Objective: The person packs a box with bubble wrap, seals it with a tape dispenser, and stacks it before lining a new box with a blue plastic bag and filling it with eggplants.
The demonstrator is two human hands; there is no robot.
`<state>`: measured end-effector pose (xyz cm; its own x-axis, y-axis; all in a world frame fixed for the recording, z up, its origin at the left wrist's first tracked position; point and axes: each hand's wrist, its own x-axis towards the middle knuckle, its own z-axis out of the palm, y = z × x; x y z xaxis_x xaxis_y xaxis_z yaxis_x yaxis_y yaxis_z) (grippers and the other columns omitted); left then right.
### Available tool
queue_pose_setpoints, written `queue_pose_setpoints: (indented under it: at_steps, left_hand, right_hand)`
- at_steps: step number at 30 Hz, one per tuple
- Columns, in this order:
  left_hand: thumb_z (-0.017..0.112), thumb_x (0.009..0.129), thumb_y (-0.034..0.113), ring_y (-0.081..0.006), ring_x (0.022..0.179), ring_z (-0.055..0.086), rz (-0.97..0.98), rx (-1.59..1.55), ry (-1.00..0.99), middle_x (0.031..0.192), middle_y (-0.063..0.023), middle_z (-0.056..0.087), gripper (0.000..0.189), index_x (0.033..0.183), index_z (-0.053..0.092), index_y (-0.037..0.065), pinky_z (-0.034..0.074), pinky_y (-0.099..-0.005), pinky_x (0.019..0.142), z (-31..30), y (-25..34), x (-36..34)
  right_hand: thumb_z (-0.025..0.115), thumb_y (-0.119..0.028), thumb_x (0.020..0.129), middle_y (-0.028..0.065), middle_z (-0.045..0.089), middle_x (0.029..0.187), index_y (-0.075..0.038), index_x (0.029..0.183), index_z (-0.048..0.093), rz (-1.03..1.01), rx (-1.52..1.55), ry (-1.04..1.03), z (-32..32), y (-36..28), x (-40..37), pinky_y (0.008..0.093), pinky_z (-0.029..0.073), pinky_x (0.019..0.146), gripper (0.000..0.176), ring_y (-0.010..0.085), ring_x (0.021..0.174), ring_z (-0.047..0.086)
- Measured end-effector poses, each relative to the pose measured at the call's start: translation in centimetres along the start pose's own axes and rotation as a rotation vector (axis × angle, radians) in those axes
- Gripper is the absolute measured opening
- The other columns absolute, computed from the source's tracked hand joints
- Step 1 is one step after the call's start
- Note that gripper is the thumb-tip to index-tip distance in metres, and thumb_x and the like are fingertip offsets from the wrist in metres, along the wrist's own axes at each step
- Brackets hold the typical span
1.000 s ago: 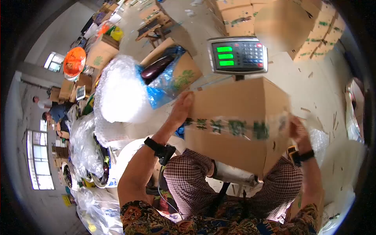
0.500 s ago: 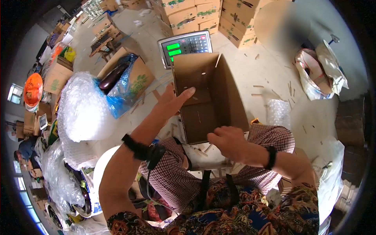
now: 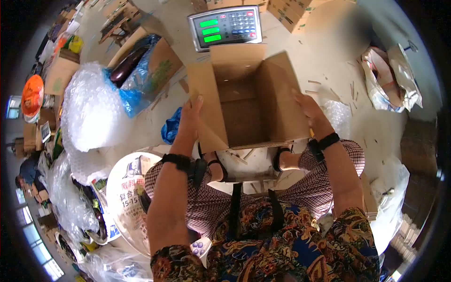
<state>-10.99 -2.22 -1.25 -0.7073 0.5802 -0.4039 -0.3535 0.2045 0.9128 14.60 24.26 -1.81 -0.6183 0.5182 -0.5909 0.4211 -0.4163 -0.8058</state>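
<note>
An open, empty cardboard box stands between my knees, its side flaps folded outward. My left hand holds the left flap, with the thumb on its inner face. On the right, my right hand grips the edge of the right flap. Just beyond the box is a scale display with green readouts and a keypad. The undersides of both hands' grips are hidden by the cardboard.
A box with an eggplant in blue plastic stands at upper left, beside bubble wrap. A blue bag lies by my left hand. A white round container is lower left, a white sack at right.
The box's side flaps have opened outward. My left hand has moved from the box's left rim to the left flap, and my right hand has gone from the near edge up to the right flap.
</note>
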Motion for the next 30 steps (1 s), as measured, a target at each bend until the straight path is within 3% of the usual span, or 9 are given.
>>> queue_pose_setpoints:
  at_steps: [5,7,12,14,21,23,25,27,30]
  left_hand:
    - [0.056,0.09,0.036,-0.0346,0.113,0.053,0.238,0.849,0.407,0.127,-0.0234,0.052,0.057,0.134,0.044,0.002,0.043,-0.0416,0.093,-0.1,-4.8,1.4]
    - [0.056,0.089,0.037,-0.0354,0.118,0.049,0.442,1.126,0.492,0.131,-0.0234,0.048,0.059,0.135,0.042,0.001,0.041,-0.0416,0.095,1.0,-6.9,1.8]
    - [0.057,0.087,0.035,-0.0447,0.116,0.048,0.51,1.113,0.52,0.127,-0.0261,0.051,0.063,0.136,0.039,0.0,0.04,-0.0454,0.096,6.2,-6.1,1.6]
    - [0.059,0.084,0.034,-0.0496,0.108,0.052,0.083,0.846,0.071,0.115,-0.0305,0.057,0.066,0.135,0.039,-0.003,0.041,-0.0488,0.094,7.3,-5.3,2.6]
    - [0.061,0.082,0.03,-0.0427,0.099,0.059,0.201,0.942,0.064,0.112,-0.0273,0.06,0.056,0.128,0.049,0.001,0.046,-0.0497,0.085,4.8,-4.4,4.2]
    - [0.059,0.086,0.031,-0.0403,0.094,0.061,-0.093,1.312,-0.508,0.109,-0.0245,0.062,0.052,0.129,0.05,0.004,0.047,-0.047,0.084,2.7,2.4,4.3]
    - [0.055,0.091,0.033,-0.0326,0.088,0.064,0.971,1.361,-0.829,0.106,-0.0204,0.064,0.047,0.127,0.052,0.004,0.051,-0.04,0.079,-4.5,5.5,7.5]
    - [0.053,0.093,0.032,-0.0233,0.088,0.063,0.212,0.681,-0.456,0.106,-0.0155,0.065,0.04,0.123,0.056,0.006,0.052,-0.0338,0.076,-8.5,10.9,4.4]
    - [0.057,0.089,0.031,-0.0205,0.091,0.064,0.034,1.154,-0.336,0.109,-0.0121,0.065,0.039,0.121,0.059,0.009,0.053,-0.0319,0.078,-15.9,7.1,6.2]
  right_hand:
    - [0.059,-0.048,0.088,0.0158,0.062,0.109,0.001,0.116,0.056,-0.09,-0.414,0.268,0.6,3.3,3.9,0.0406,0.049,0.081,0.057,0.0259,0.096,0.061]
    - [0.065,-0.055,0.08,0.0247,0.047,0.131,0.004,0.123,0.051,-0.689,-0.816,0.703,3.5,3.3,3.4,0.0466,0.039,0.098,0.074,0.0339,0.118,0.047]
    - [0.067,-0.048,0.079,0.0258,0.054,0.123,-0.001,0.127,0.049,-0.345,-0.813,0.357,6.9,2.0,4.6,0.0454,0.042,0.094,0.07,0.0417,0.115,0.051]
    - [0.066,-0.041,0.08,0.0264,0.059,0.113,0.001,0.124,0.052,-0.289,-0.794,0.299,7.1,2.0,5.8,0.0454,0.044,0.091,0.062,0.0423,0.108,0.055]
    - [0.054,-0.006,0.074,0.0234,0.065,0.096,0.001,0.107,0.059,-0.414,-1.076,0.303,6.9,1.7,5.7,0.0464,0.05,0.08,0.035,0.0399,0.09,0.063]
    - [0.055,-0.007,0.075,0.0226,0.066,0.096,-0.001,0.112,0.056,-0.384,-0.946,0.317,5.3,1.8,5.1,0.0459,0.051,0.079,0.038,0.0394,0.089,0.063]
    - [0.056,-0.009,0.078,0.023,0.065,0.097,-0.001,0.12,0.051,-0.358,-1.036,0.267,3.6,2.6,4.7,0.046,0.052,0.078,0.043,0.0398,0.089,0.063]
    - [0.056,-0.012,0.081,0.0242,0.065,0.096,-0.001,0.123,0.048,-0.445,-1.088,0.194,3.5,3.2,4.1,0.0469,0.052,0.077,0.044,0.0415,0.09,0.063]
    - [0.053,-0.013,0.086,0.0249,0.065,0.097,0.0,0.124,0.046,-0.373,-1.099,0.226,7.2,0.9,1.8,0.0484,0.051,0.077,0.041,0.0431,0.091,0.062]
